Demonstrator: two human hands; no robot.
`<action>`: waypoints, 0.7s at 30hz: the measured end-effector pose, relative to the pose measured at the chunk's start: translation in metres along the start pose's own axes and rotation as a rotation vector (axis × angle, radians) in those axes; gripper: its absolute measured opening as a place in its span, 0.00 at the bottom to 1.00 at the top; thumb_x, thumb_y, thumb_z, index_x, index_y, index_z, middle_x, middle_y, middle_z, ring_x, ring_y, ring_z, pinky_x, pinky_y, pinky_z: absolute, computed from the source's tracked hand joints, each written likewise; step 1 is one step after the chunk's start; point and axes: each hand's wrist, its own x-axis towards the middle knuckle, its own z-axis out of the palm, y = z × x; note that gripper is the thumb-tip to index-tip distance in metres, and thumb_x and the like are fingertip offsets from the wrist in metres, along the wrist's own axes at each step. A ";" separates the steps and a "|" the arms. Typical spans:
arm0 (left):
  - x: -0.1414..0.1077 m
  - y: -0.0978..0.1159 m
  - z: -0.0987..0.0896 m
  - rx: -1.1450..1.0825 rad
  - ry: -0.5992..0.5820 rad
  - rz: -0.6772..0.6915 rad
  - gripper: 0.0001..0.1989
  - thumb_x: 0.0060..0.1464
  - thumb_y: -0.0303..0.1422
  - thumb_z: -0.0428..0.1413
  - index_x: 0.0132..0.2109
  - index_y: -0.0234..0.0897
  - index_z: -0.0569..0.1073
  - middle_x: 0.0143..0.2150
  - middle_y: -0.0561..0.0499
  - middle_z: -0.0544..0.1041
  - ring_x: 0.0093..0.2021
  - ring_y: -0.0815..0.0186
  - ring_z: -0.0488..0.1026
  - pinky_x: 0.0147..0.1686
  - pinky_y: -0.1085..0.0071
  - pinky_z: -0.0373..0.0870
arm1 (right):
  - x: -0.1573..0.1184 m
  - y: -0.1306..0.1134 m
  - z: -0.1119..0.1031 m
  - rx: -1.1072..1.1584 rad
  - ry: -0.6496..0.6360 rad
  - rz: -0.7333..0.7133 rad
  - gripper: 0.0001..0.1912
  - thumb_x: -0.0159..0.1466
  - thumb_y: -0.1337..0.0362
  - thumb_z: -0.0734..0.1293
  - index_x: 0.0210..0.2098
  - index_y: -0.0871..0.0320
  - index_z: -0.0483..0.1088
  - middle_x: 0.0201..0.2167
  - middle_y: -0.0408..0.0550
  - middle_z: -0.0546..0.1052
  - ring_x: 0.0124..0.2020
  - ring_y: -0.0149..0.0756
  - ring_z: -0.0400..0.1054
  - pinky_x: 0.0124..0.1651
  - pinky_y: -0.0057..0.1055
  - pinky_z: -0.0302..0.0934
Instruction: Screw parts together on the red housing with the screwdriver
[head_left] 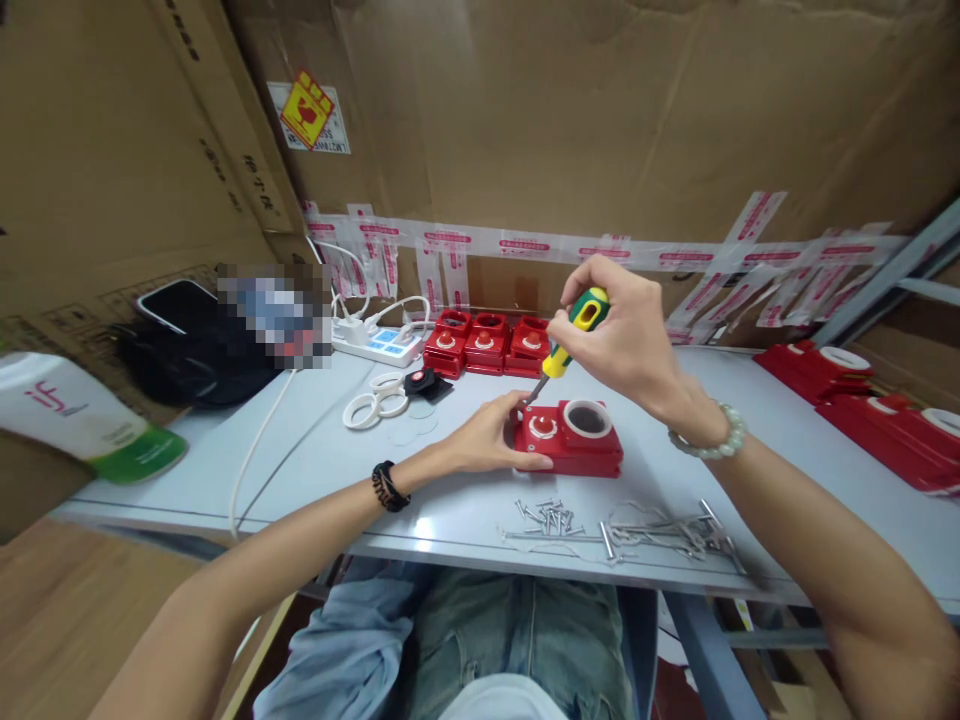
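Observation:
My right hand is closed round the yellow and green handle of a screwdriver. Its shaft slants down to the far left corner of a red box. That box has a red knob in a white ring and a round, white-rimmed window on top. Thumb and fingers of my left hand grip the box's left end, holding it on the table. Whether the screwdriver tip sits in a screw is too small to tell. Near the front edge lies a small pile of screws.
Metal rods with string lie at the front edge. Several similar red boxes stand at the back, others at the right. A power strip, white-handled scissors and a white-green bottle are on the left. Cardboard walls the back.

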 end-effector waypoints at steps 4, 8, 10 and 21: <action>0.001 -0.004 0.014 0.118 0.018 -0.012 0.36 0.39 0.58 0.65 0.46 0.35 0.69 0.44 0.43 0.72 0.43 0.54 0.69 0.43 0.57 0.68 | 0.000 0.009 0.009 -0.037 -0.068 0.054 0.08 0.50 0.71 0.65 0.28 0.56 0.62 0.19 0.37 0.66 0.21 0.27 0.57 0.27 0.28 0.53; 0.002 -0.005 0.013 0.124 0.013 0.017 0.33 0.39 0.57 0.66 0.41 0.36 0.68 0.40 0.47 0.70 0.40 0.57 0.67 0.41 0.61 0.67 | -0.003 0.013 0.011 -0.068 -0.087 0.086 0.08 0.50 0.71 0.66 0.28 0.56 0.62 0.20 0.38 0.67 0.22 0.28 0.58 0.28 0.28 0.53; 0.002 -0.004 0.012 0.115 0.019 0.026 0.32 0.39 0.56 0.66 0.41 0.37 0.67 0.40 0.48 0.69 0.40 0.58 0.67 0.41 0.61 0.66 | -0.004 0.014 0.012 -0.090 -0.092 0.090 0.08 0.50 0.71 0.66 0.28 0.56 0.62 0.20 0.38 0.67 0.22 0.28 0.58 0.28 0.29 0.52; 0.002 -0.003 0.011 0.138 0.019 0.047 0.30 0.40 0.56 0.66 0.37 0.37 0.66 0.37 0.50 0.68 0.38 0.60 0.67 0.40 0.63 0.66 | -0.002 0.008 0.013 -0.199 -0.119 0.135 0.05 0.54 0.69 0.65 0.27 0.56 0.62 0.19 0.40 0.67 0.22 0.30 0.57 0.30 0.31 0.51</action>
